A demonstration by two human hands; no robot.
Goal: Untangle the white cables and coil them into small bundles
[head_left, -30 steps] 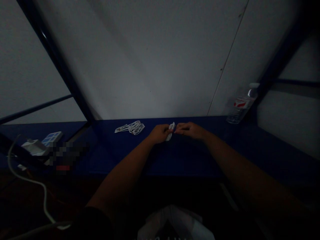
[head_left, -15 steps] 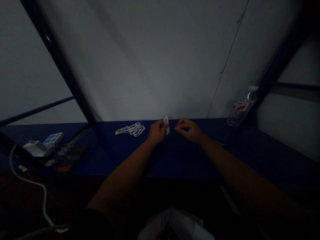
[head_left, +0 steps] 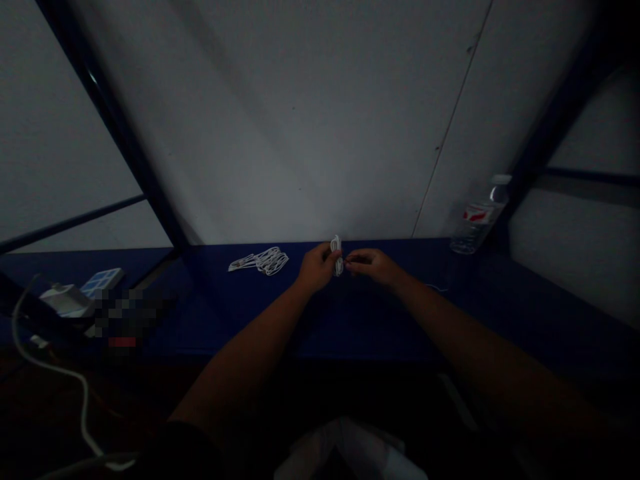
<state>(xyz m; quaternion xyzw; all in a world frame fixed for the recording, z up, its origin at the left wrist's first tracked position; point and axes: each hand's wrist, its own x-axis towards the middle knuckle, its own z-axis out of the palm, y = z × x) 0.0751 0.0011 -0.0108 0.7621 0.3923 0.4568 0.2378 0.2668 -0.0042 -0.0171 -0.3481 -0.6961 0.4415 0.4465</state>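
Note:
My left hand (head_left: 317, 268) is closed around a coiled white cable (head_left: 337, 257), which stands up above the blue surface (head_left: 240, 320). Just to its right, my right hand (head_left: 374, 264) has its thumb and fingers pinched together close to the coil. Something thin and dark seems to run between those fingertips and the cable, but it is too dim to name. Left of my hands a second bundle of white cable (head_left: 270, 261) lies on the surface. A short white strand (head_left: 436, 288) shows beside my right forearm.
A clear plastic bottle (head_left: 477, 219) with a red and white label stands at the right by the wall (head_left: 310, 120). At the left are a white adapter (head_left: 65, 299), a white power strip (head_left: 103, 283) and a loose white cord (head_left: 85, 400). Blue metal posts (head_left: 115, 127) frame both sides.
My right hand has come left to the coil, and its fingers have closed into a pinch. My left hand keeps its grip on the coiled cable.

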